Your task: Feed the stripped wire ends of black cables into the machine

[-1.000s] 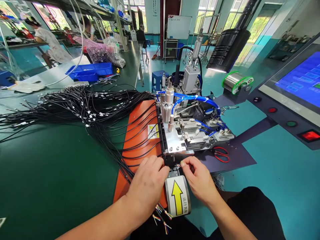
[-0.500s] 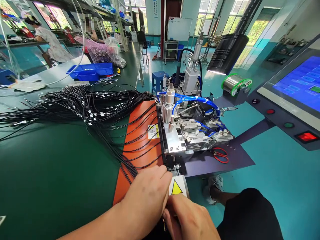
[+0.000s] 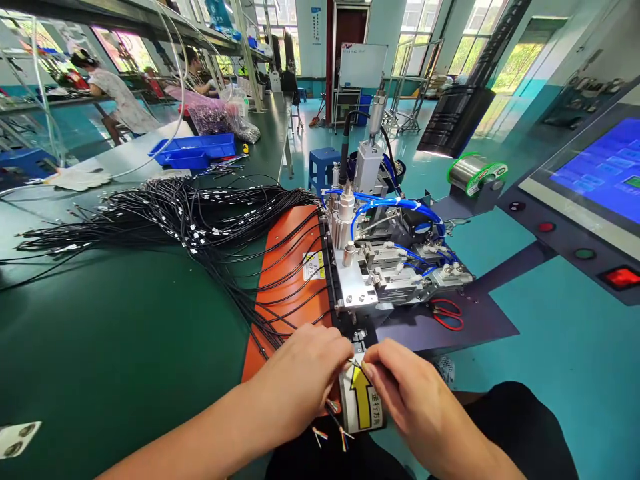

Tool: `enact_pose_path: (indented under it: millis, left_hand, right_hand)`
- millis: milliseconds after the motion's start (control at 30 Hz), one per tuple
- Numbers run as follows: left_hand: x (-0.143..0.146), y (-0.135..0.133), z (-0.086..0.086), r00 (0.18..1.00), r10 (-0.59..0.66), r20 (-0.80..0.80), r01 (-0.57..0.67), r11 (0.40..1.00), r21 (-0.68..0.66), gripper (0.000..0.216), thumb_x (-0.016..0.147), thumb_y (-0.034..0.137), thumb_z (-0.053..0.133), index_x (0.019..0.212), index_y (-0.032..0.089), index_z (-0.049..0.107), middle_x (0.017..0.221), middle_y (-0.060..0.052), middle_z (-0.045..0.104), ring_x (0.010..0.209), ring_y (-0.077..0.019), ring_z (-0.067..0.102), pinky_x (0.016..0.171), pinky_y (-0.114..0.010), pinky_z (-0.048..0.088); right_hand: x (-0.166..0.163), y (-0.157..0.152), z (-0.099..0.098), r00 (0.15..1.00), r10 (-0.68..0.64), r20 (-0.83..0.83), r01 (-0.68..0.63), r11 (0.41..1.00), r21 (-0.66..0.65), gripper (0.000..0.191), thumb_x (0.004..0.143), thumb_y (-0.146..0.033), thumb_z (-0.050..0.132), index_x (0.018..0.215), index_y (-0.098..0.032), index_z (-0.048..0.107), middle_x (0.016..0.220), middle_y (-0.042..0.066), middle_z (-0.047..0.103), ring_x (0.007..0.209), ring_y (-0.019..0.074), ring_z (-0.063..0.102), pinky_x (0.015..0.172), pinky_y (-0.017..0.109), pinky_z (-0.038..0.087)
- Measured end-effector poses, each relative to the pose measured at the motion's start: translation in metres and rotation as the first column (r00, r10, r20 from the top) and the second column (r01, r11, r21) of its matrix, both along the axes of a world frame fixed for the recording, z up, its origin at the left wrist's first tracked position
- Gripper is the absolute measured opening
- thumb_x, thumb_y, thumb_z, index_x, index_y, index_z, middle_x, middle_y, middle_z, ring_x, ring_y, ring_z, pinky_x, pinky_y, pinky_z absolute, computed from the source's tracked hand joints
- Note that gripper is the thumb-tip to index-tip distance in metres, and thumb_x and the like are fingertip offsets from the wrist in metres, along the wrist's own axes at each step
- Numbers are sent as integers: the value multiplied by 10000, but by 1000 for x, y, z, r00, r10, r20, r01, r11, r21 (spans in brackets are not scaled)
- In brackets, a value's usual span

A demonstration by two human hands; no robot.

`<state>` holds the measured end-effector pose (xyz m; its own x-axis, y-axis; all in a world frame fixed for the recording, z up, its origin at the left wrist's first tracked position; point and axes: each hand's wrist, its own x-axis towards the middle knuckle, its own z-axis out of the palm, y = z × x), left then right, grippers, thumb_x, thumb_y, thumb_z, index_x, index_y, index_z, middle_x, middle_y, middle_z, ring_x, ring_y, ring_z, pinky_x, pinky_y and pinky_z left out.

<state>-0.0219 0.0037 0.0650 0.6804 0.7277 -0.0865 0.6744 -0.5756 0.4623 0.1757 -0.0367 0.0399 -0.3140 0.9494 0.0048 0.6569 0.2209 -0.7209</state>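
Both hands are meeting right over the arrow plate (image 3: 364, 400), the white cover with the yellow arrow at the near edge of the bench. The left hand (image 3: 300, 380) is lying curled over the plate's left edge with its fingers drawn together. The right hand (image 3: 405, 393) is sitting at the plate's right with thumb and forefinger pinched tip to tip. Between them a fine wire end (image 3: 354, 364) is showing just above the top of the arrow, and both hands are gripping it, one from each side.

Judging by its thinness, this strand is looking nearly weightless, limp and easy to kink or snap. It is asking for a light fingertip pinch close to the free tip, with the thicker black jacket taking any pull.

More coloured wire tips (image 3: 333, 433) are hanging just below the plate's left corner. The soldering fixture (image 3: 385, 273) is standing just beyond the plate. The orange mat (image 3: 290, 267) is lying beyond the plate and to its left, with black cables (image 3: 165, 213) fanning out farther off that way. Red scissors (image 3: 447, 313) are resting beyond the plate and to its right.

The left palm is hiding where the wire joins its cable, and the fingertips are covering most of the strand. Its colour is proving too fine to read, and both forearms are being cut off by the frame below the plate
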Motion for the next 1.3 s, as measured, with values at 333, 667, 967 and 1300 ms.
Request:
enact_pose_path:
  millis: [333, 667, 967, 1300]
  left_hand:
    - [10, 3, -42, 945, 40, 324, -112, 972, 207, 208, 1002, 238, 451, 910, 168, 624, 821, -34, 614, 747, -162, 544, 680, -279, 419]
    - [13, 3, -53, 944, 48, 328, -107, 980, 165, 244, 1020, 228, 400, 940, 149, 616, 805, -44, 585, 732, -164, 540, 671, -285, 432]
    - [10, 4, -56, 912, 40, 408, -115, 980, 161, 175, 1015, 241, 452, 956, 173, 603, 807, -29, 574, 722, -150, 521, 649, -267, 410]
    - [12, 4, -54, 925, 43, 378, -101, 986, 136, 268, 1035, 234, 380, 853, 159, 562, 769, -29, 544, 702, -153, 512, 667, -282, 428]
  right_hand:
    - [22, 1, -13, 925, -322, -200, 319, 947, -46, 235, 999, -407, 467, 1076, -266, 638, 986, 24, 688, 877, 191, 658, 780, 268, 508]
    - [19, -6, -31, 919, -304, -252, 313, 950, -4, 251, 989, -344, 507, 1195, -258, 624, 1025, 60, 641, 887, 199, 638, 770, 293, 523]
    - [20, -4, -30, 904, -304, -301, 320, 947, 5, 238, 992, -322, 514, 1185, -259, 638, 1057, 57, 629, 938, 198, 623, 815, 288, 513]
    - [15, -5, -28, 898, -277, -342, 303, 953, 23, 223, 985, -274, 527, 1177, -252, 639, 1012, 47, 601, 867, 170, 620, 742, 264, 516]
